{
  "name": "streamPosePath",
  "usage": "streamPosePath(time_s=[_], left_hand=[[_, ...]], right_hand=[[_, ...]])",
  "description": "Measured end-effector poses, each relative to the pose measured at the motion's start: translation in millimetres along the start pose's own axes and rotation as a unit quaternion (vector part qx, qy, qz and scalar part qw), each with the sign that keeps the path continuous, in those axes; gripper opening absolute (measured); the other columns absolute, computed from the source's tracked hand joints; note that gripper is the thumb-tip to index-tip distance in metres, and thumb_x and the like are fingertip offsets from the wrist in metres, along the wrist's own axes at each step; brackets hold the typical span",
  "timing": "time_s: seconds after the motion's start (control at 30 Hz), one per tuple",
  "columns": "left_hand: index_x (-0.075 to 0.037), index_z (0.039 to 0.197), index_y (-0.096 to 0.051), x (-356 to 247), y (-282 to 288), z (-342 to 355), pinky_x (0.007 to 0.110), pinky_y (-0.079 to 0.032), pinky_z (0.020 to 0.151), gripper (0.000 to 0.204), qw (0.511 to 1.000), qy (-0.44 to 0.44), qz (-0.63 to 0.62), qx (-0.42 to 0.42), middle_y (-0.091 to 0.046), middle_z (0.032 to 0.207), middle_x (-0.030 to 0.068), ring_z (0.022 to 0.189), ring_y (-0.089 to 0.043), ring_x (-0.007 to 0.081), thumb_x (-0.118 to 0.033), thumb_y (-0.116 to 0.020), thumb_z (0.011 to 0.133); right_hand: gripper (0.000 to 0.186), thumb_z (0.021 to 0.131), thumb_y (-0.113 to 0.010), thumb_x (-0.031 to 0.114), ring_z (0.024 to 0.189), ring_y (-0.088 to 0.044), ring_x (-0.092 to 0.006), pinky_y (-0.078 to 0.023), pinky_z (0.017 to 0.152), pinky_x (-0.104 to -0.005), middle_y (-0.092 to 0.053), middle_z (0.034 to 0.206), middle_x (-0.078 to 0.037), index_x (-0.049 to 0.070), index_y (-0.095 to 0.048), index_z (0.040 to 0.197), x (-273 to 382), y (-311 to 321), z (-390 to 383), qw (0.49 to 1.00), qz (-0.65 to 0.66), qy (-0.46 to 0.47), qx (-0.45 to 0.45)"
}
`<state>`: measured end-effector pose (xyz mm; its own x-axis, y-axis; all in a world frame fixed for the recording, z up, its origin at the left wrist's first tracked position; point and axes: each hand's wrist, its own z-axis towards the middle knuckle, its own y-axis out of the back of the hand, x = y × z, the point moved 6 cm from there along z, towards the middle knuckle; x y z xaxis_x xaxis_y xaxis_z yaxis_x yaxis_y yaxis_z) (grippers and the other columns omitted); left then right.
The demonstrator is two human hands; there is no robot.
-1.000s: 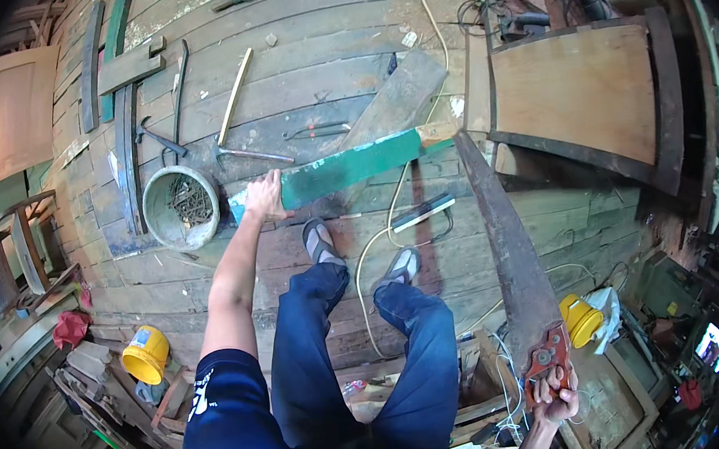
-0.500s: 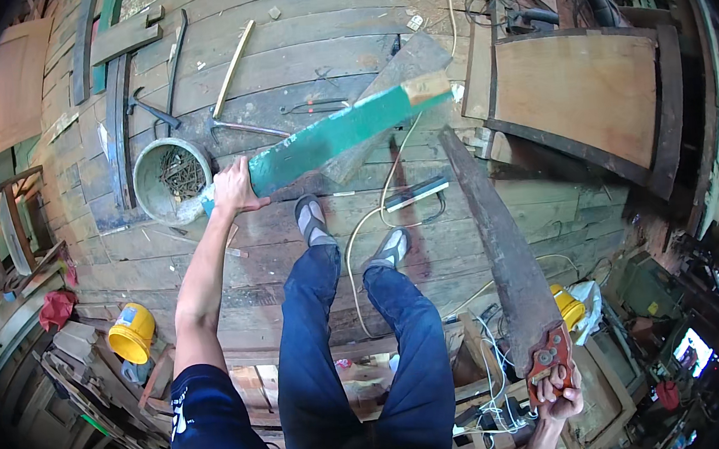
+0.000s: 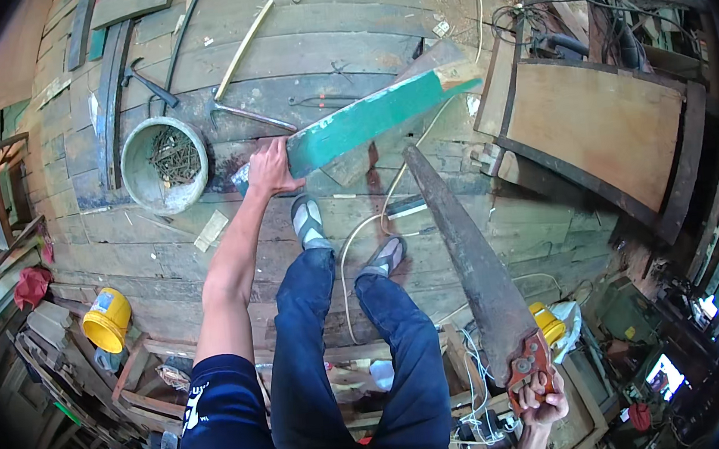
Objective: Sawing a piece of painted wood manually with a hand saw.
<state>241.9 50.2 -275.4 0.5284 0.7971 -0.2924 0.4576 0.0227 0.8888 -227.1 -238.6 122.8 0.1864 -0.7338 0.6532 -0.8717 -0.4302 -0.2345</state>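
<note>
My left hand (image 3: 272,169) grips a green-painted wooden plank (image 3: 371,122) near its left end. The plank is held up off the floor and slants up to the right, its far right end showing bare, pale wood. In my right hand (image 3: 542,396) is the red-orange handle of a handsaw (image 3: 473,267), fingers wrapped through the grip. The saw's dark, worn blade points away from me and slightly left, its tip below the plank and apart from it.
Left of the plank stands a bucket of nails (image 3: 165,165). Hammers (image 3: 152,87) and pincers (image 3: 322,101) lie on the plank floor, where a cable (image 3: 346,271) runs near my feet. A wooden panel frame (image 3: 597,128) is at right, a yellow bucket (image 3: 106,321) at left.
My left hand and the plank have shifted right in view. The handsaw has moved left, its tip now nearer the middle. Both hands keep their hold.
</note>
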Motion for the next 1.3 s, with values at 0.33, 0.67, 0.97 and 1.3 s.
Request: streamPosePath(time_s=[0.33,0.67,0.97,1.3], left_hand=[[-0.007,0.129,-0.044,-23,-37,35,0.049,-0.045,0.093,0.101,0.971,-0.107,0.189,0.103,-0.051,0.122,0.0096,0.109,-0.056,0.0316,-0.042,-0.090,0.046],[-0.012,0.155,-0.009,-36,-73,44,0.068,-0.008,0.112,0.083,0.962,0.085,0.198,0.167,-0.012,0.160,0.0170,0.144,-0.018,0.0437,-0.019,-0.056,0.088],[-0.009,0.155,-0.008,-64,-115,83,0.054,-0.006,0.118,0.073,0.946,-0.082,0.261,0.176,-0.013,0.160,0.0173,0.148,-0.013,0.0342,-0.018,-0.046,0.093],[-0.011,0.143,-0.033,-46,-125,72,0.060,-0.042,0.096,0.108,0.971,-0.115,0.172,0.123,-0.048,0.130,0.0127,0.115,-0.053,0.0359,-0.048,-0.086,0.057]], right_hand=[[0.033,0.069,-0.054,0.015,0.039,-0.030,-0.0118,-0.032,0.038,-0.0307,-0.038,0.068,-0.005,-0.004,-0.044,0.095,6,0,3,0.999,0.033,0.010,-0.027],[0.029,0.072,-0.050,0.016,0.040,-0.029,-0.0104,-0.028,0.036,-0.0273,-0.034,0.067,-0.002,-0.002,-0.044,0.094,5,3,6,0.999,-0.019,0.002,-0.036],[0.035,0.072,-0.050,0.017,0.040,-0.030,-0.0107,-0.032,0.038,-0.0280,-0.035,0.067,-0.002,-0.004,-0.046,0.099,-31,-8,21,1.000,0.009,-0.004,-0.013],[0.046,0.073,-0.048,0.016,0.042,-0.034,-0.0149,-0.032,0.039,-0.0318,-0.039,0.072,-0.006,-0.007,-0.048,0.113,-55,-3,8,0.999,0.024,-0.024,-0.004]])
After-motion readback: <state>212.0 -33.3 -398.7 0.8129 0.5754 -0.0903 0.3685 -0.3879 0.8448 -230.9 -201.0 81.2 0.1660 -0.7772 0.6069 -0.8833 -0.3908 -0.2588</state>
